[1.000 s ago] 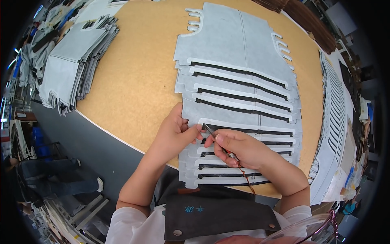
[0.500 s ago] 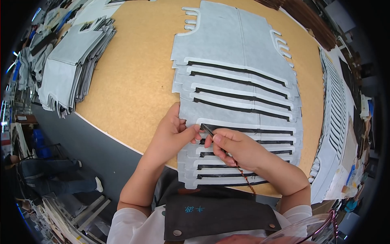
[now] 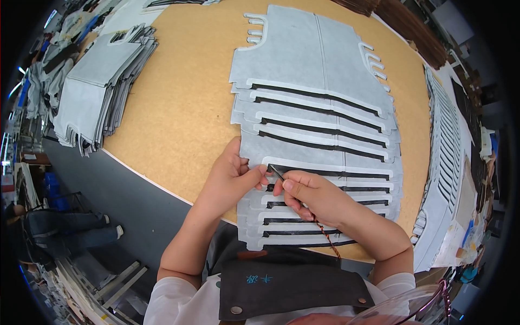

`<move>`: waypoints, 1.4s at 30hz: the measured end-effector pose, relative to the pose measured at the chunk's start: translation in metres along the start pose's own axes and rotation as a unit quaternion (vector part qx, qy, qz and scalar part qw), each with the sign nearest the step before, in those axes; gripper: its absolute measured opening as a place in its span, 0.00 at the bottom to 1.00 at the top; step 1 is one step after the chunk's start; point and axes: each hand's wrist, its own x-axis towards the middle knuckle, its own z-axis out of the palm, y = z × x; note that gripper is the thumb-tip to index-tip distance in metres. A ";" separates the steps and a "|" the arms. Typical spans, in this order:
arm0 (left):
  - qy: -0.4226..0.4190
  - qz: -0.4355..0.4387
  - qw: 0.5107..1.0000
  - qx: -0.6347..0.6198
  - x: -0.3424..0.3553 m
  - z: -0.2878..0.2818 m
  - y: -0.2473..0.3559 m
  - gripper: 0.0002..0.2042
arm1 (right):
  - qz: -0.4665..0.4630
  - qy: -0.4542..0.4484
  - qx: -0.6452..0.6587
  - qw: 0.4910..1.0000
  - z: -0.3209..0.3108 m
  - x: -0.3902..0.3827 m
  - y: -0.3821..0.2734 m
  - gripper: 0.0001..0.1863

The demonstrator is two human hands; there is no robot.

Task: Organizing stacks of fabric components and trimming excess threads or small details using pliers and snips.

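Observation:
Overlapping light-grey bag-like panels (image 3: 295,51) of leather-like sheet lie in a row before me, each showing a pale edge strip and a black band. My left hand (image 3: 225,181) pinches the left corner of one panel (image 3: 303,151), thumb on top. Close beside its thumb, my right hand (image 3: 319,199) grips a slim dark pointed tool (image 3: 277,173), its tip at the left end of that panel's black band. The tool's exact kind is hard to tell. A red-and-orange braided cord (image 3: 327,235) hangs below the right hand.
A stack of folded grey panels (image 3: 89,81) stands at the table's left edge. On the right lies another row of overlapping slotted pieces (image 3: 447,146). Brown strips (image 3: 414,32) are at the far right. Beyond the tan table (image 3: 179,108), a person's legs (image 3: 70,233) show at lower left.
My hands and the pointed tool hold almost the same place. The view has shifted slightly, and the person's foot at lower left has moved a little to the left.

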 end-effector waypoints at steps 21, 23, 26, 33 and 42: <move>0.033 -0.007 0.994 0.105 0.045 -0.022 0.021 0.27 | 0.016 -0.024 0.047 0.998 -0.020 0.021 -0.039 0.17; 0.028 -0.001 0.992 0.122 0.046 -0.024 0.020 0.26 | 0.027 -0.018 0.037 0.999 -0.019 0.025 -0.041 0.17; 0.017 -0.011 0.995 0.098 0.045 -0.028 0.021 0.25 | 0.035 -0.023 0.015 0.999 -0.019 0.031 -0.045 0.18; 0.008 -0.007 0.995 0.102 0.046 -0.029 0.018 0.25 | 0.035 -0.021 0.034 0.999 -0.017 0.038 -0.043 0.18; 0.007 -0.018 0.996 0.089 0.046 -0.027 0.022 0.25 | 0.021 0.001 0.048 0.999 -0.012 0.038 -0.038 0.15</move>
